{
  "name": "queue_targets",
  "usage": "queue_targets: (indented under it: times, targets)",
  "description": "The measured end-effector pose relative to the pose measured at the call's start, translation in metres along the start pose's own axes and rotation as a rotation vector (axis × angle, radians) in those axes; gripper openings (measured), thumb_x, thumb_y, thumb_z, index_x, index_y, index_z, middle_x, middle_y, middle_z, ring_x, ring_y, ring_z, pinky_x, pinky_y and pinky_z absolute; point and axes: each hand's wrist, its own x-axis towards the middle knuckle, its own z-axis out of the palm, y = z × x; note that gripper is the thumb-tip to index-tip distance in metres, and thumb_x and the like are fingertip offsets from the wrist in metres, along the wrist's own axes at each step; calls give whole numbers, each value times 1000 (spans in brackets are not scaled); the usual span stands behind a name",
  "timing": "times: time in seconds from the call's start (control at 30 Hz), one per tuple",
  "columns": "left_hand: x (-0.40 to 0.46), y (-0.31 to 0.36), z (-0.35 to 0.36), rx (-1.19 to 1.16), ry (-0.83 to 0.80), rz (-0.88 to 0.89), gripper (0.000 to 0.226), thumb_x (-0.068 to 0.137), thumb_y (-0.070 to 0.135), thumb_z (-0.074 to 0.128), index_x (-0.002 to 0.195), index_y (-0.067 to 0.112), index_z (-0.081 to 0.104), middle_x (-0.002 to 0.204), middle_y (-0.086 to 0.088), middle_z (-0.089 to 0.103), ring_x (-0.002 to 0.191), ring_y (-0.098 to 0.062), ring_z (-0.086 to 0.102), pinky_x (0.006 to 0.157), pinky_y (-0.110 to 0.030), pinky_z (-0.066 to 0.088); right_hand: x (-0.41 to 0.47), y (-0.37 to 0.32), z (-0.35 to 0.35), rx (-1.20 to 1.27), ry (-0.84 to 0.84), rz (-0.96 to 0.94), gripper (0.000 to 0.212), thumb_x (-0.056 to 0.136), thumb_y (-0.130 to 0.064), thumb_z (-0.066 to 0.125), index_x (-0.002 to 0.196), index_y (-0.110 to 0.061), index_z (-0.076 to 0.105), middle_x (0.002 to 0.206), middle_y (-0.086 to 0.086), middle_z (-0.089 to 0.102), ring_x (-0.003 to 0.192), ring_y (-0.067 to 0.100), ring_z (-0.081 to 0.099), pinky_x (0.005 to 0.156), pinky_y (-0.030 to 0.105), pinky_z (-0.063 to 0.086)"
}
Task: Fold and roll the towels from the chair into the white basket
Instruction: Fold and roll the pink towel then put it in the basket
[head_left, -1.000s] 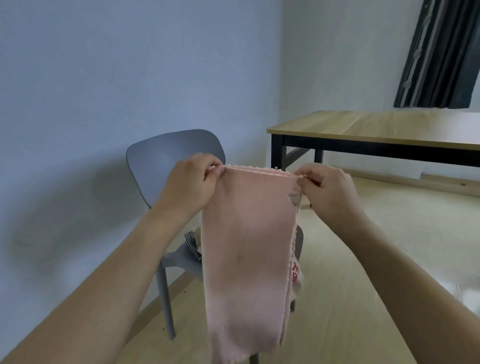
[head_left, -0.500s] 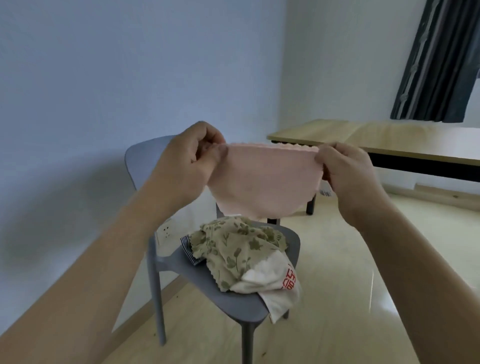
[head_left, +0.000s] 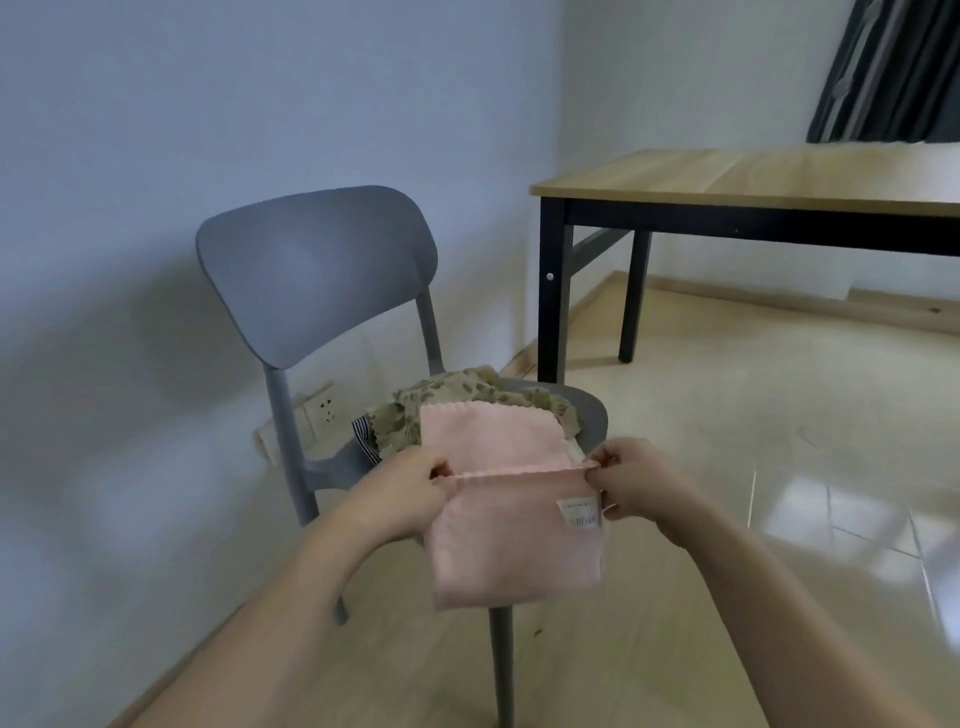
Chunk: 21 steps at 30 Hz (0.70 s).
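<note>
A pink towel (head_left: 514, 535) is folded over itself, its far half lying on the pile on the grey chair (head_left: 317, 275) and its near half hanging off the seat's front. My left hand (head_left: 402, 491) pinches the fold's left end. My right hand (head_left: 631, 480) pinches its right end, by a small white label. Under the pink towel lie a floral green-beige towel (head_left: 452, 410) and a striped cloth (head_left: 363, 439). The white basket is not in view.
A wooden table (head_left: 753, 176) with black legs stands to the right behind the chair. A wall socket (head_left: 319, 413) sits low on the wall behind the seat. Dark curtains (head_left: 893, 67) hang at the top right. Glossy floor spreads to the right.
Both hands have come down from chest height to the chair seat, carrying the pink towel. The towel went from hanging long to folded over, laid on the pile.
</note>
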Motion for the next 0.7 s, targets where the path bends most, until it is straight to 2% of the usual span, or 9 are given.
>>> queue_targets:
  times: [0.1, 0.17, 0.27, 0.37, 0.5, 0.6, 0.67, 0.7]
  targets:
    - [28, 0, -2, -42, 239, -23, 18, 93, 19, 46, 81, 11, 56, 89, -4, 56, 78, -19, 55, 65, -34, 42, 29, -12, 7, 22, 151, -114, 13, 91, -10, 48, 86, -9, 61, 88, 12, 64, 81, 29, 60, 72, 43, 54]
    - [47, -1, 2, -90, 348, -28, 17, 94, 19, 44, 81, 13, 54, 94, 1, 50, 80, -16, 52, 66, -32, 41, 49, -17, 12, 36, 191, -126, 14, 92, -12, 47, 90, -13, 61, 94, 9, 64, 83, 25, 59, 61, 34, 49]
    - [70, -5, 12, -126, 415, -40, 15, 97, 20, 41, 91, 16, 54, 98, 5, 50, 89, -15, 50, 72, -29, 37, 75, -23, 19, 92, 225, -141, 18, 94, -11, 44, 101, -14, 60, 101, 6, 62, 85, 19, 58, 54, 23, 39]
    - [83, -14, 18, -114, 421, -59, 16, 99, 24, 39, 95, 19, 54, 97, 7, 55, 91, -14, 51, 70, -29, 36, 94, -23, 28, 83, 216, -122, 18, 92, -11, 45, 101, -16, 60, 96, 2, 62, 85, 18, 59, 59, 25, 42]
    - [89, -24, 20, -126, 425, -38, 11, 98, 25, 43, 96, 21, 52, 99, 8, 57, 92, -12, 53, 70, -28, 39, 109, -22, 36, 34, 181, -119, 15, 89, -7, 46, 88, -14, 59, 84, -1, 56, 72, 12, 49, 57, 24, 38]
    - [89, -26, 16, -175, 389, 16, 18, 99, 24, 43, 112, 22, 55, 115, 11, 54, 103, -6, 50, 84, -24, 38, 110, -27, 36, 46, 170, -150, 22, 92, -9, 47, 108, -16, 61, 98, -4, 57, 82, 11, 50, 61, 21, 40]
    - [87, -26, 14, -148, 272, 52, 26, 98, 30, 45, 121, 22, 56, 122, 8, 49, 109, -7, 46, 91, -23, 35, 108, -31, 34, -2, 134, -169, 32, 95, -10, 44, 122, -18, 58, 106, -5, 54, 89, 11, 50, 65, 20, 39]
    - [84, -24, 13, -122, 208, 59, 27, 97, 36, 47, 119, 24, 56, 121, 9, 48, 110, -8, 45, 91, -24, 35, 105, -33, 33, -44, 119, -184, 33, 95, -10, 43, 122, -18, 60, 107, -5, 55, 88, 10, 50, 67, 20, 40]
